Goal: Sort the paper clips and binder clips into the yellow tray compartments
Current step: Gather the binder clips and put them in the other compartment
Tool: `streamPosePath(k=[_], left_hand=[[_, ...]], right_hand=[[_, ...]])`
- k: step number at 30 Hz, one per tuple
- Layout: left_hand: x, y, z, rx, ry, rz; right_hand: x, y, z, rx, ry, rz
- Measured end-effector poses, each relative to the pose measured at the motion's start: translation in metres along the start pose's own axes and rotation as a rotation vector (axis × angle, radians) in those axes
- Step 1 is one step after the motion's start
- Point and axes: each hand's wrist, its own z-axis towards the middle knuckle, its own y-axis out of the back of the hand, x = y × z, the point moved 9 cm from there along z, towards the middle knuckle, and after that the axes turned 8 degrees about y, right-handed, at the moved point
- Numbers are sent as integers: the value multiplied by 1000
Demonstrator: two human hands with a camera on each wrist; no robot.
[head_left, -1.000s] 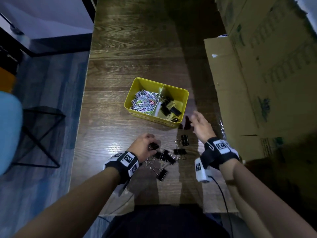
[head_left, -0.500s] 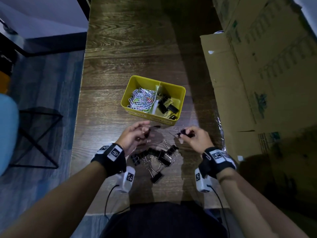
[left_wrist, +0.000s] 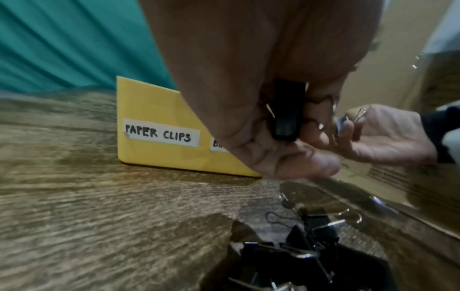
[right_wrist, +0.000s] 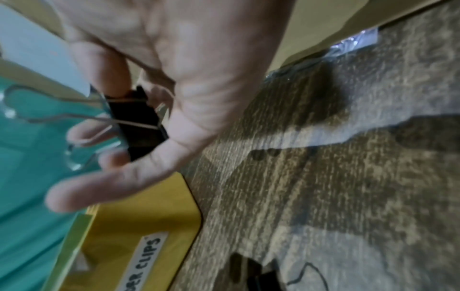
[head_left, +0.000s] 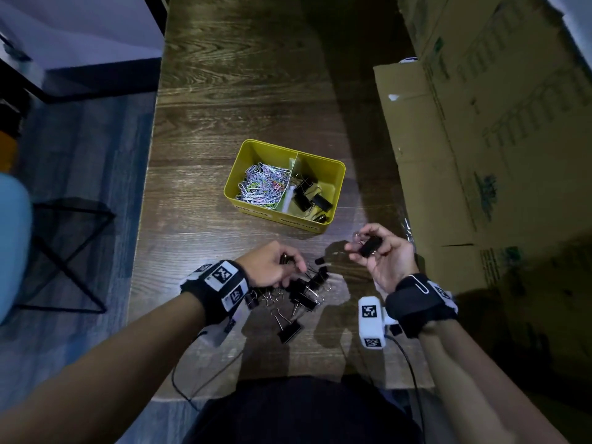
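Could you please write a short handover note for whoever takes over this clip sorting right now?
Left hand: grips one binder clip, low over the loose pile.
Right hand: holds a second binder clip, raised just short of the tray.
Tray: paper clips fill the left compartment, labelled PAPER CLIPS; several binder clips lie in the right one.
Done: no paper clips visible on the table.
Left: drop both held clips into the right compartment, then move the pile of binder clips over.
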Motion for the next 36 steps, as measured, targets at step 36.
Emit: streamPosePath(k=[36], left_hand=[[59,68,-14,-241,88,-1120]], right_hand=[[-5,39,-15,-194,-146,-279]])
